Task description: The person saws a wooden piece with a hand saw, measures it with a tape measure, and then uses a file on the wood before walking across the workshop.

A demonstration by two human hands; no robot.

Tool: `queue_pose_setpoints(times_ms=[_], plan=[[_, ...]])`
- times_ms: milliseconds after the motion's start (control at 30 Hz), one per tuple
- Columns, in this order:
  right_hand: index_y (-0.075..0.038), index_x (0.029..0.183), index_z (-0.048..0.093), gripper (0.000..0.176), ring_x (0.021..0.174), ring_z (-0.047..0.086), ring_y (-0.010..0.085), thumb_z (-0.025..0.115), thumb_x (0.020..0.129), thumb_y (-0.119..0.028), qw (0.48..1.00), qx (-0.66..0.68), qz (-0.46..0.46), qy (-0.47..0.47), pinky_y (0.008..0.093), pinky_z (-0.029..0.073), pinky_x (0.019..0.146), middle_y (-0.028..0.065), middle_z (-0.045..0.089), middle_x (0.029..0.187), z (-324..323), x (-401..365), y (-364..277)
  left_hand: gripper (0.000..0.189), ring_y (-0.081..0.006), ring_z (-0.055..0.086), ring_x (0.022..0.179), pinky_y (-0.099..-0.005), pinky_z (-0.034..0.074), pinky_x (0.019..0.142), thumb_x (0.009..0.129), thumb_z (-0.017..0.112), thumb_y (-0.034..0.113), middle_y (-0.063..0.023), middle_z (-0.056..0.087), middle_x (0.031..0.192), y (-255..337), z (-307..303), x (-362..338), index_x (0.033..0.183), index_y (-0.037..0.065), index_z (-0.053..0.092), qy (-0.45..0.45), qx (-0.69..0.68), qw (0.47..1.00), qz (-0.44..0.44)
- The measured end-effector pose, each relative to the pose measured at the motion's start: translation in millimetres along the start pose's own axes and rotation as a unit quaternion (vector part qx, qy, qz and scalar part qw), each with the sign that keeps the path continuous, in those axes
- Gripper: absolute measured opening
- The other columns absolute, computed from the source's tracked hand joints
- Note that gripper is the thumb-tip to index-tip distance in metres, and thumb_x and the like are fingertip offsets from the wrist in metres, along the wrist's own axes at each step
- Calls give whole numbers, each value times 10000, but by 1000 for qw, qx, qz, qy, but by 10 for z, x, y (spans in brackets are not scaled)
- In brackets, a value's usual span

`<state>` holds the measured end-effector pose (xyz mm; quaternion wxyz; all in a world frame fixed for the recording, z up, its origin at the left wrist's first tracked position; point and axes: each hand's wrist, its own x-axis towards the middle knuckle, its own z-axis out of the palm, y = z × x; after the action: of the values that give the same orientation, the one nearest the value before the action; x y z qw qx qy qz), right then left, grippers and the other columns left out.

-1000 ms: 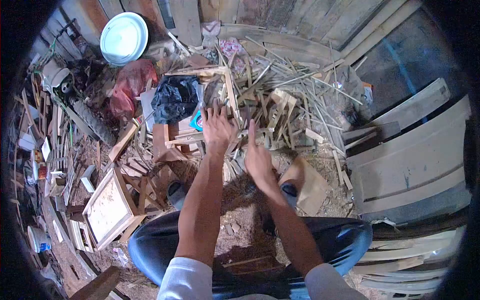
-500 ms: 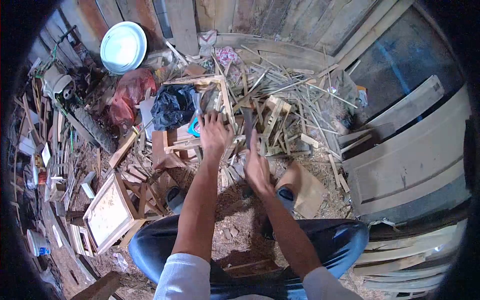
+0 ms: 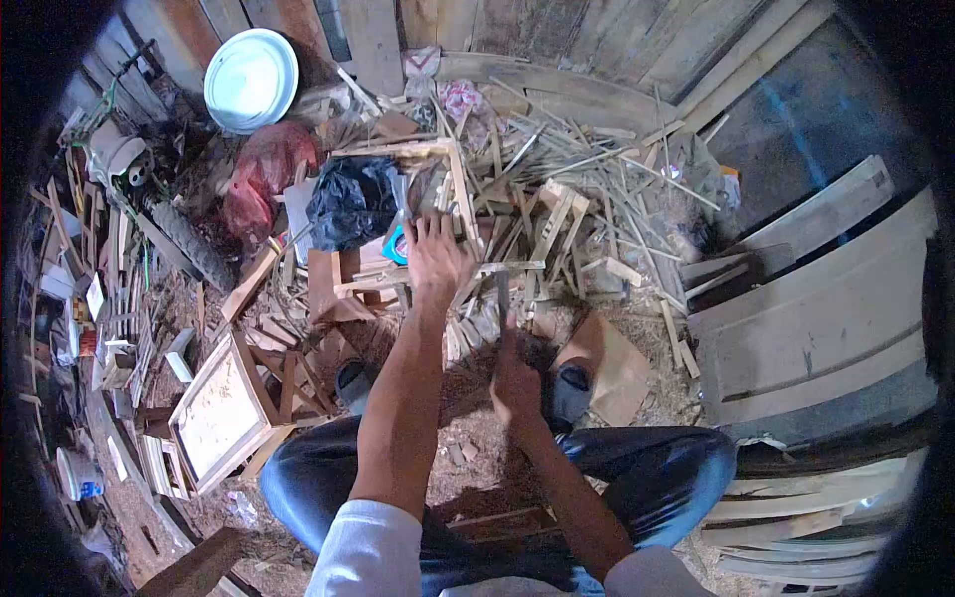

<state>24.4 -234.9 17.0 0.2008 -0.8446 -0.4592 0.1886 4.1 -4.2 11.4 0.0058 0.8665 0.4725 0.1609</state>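
My left hand point(image 3: 436, 257) is closed on a thin strip of wood point(image 3: 519, 266), fingers pointing forward, at the near right side of a wooden frame box point(image 3: 456, 184). The strip's end sticks out to the right of that hand. My right hand point(image 3: 516, 388) grips a tool with a dark, flat blade point(image 3: 503, 291), held upright in view, its far end overlapping the strip. Beside my left fingers lies a teal object point(image 3: 396, 245). A black plastic bag point(image 3: 350, 202) fills the left of the box.
Heaped wood offcuts point(image 3: 567, 224) lie beyond my right hand. My sandalled feet point(image 3: 571, 386) flank the work, near a flat board point(image 3: 619, 373). A framed panel point(image 3: 221, 413) leans at left. A red bag point(image 3: 267, 174) and white basin point(image 3: 251, 82) stand farther back. Panels point(image 3: 816, 308) line the right.
My right hand has drawn back toward my body with the bladed tool, whose far end is now lower in view. My left hand stays by the box; the view has shifted slightly.
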Motion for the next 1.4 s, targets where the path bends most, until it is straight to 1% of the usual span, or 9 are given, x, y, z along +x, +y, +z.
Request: queue_pose_setpoints(times_ms=[300,467,833,933,1000,1100,1167,1300,1400], plan=[[-114,1527,25,747,493,548,402,490,942,-100,990,52,-43,127,487,421,465,239,576,604,-201,182,173,509,-307,473,1204,-506,190,1135,784,531,328,-155,551,1258,5,110,18,1189,23,568,45,0,999,25],[-111,1521,-45,830,527,605,395,483,883,-58,998,54,3,7,488,460,489,258,611,620,-362,953,-160,538,-337,451,1246,-520,175,1146,794,499,351,-196,526,1311,44,-29,29,1183,-13,571,0,-15,1000,2],[-61,1515,26,867,622,630,424,504,796,21,999,-40,-18,25,523,491,579,273,624,689,-360,981,-358,563,-299,457,1236,-499,168,1146,802,501,348,-143,514,1347,38,27,29,1254,14,534,-35,24,999,3],[-1,1503,38,891,516,591,389,564,784,-5,973,-61,-136,177,475,480,496,201,598,591,297,355,23,562,-307,456,1231,-509,180,1138,802,510,350,-144,521,1329,32,7,-10,1259,21,521,-24,34,999,14],[25,1497,34,901,488,570,379,586,787,-26,999,-7,27,-47,465,472,481,169,593,574,135,-117,78,545,-306,459,1220,-511,190,1132,803,513,352,-144,531,1305,-23,185,-29,1238,24,526,16,49,999,18],[17,1500,30,849,472,565,369,563,843,-58,974,-4,-160,162,456,464,463,174,586,561,439,-486,708,506,-323,468,1218,-521,202,1126,819,505,361,-142,549,1259,75,-23,54,1193,21,540,-23,1,1000,5],[10,1502,33,784,464,562,366,525,900,-94,999,-20,40,23,458,461,459,198,564,541,450,-596,812,585,-330,433,1278,-517,152,1152,833,482,378,-178,525,1322,54,-28,10,1273,-6,522,-26,-15,1000,-1],[-78,1520,39,747,477,569,379,501,936,-140,991,33,-39,121,461,453,451,203,545,530,-25,-13,364,561,-327,435,1262,-514,193,1136,828,495,368,-151,531,1310,49,1,39,1259,9,525,6,29,1000,6],[-92,1523,-15,836,461,576,355,507,871,-42,997,61,9,44,463,434,433,245,588,580,-445,567,-57,630,-328,406,1314,-520,112,1160,855,446,401,-173,495,1370,78,-68,39,1330,-10,487,-58,38,998,-6]])
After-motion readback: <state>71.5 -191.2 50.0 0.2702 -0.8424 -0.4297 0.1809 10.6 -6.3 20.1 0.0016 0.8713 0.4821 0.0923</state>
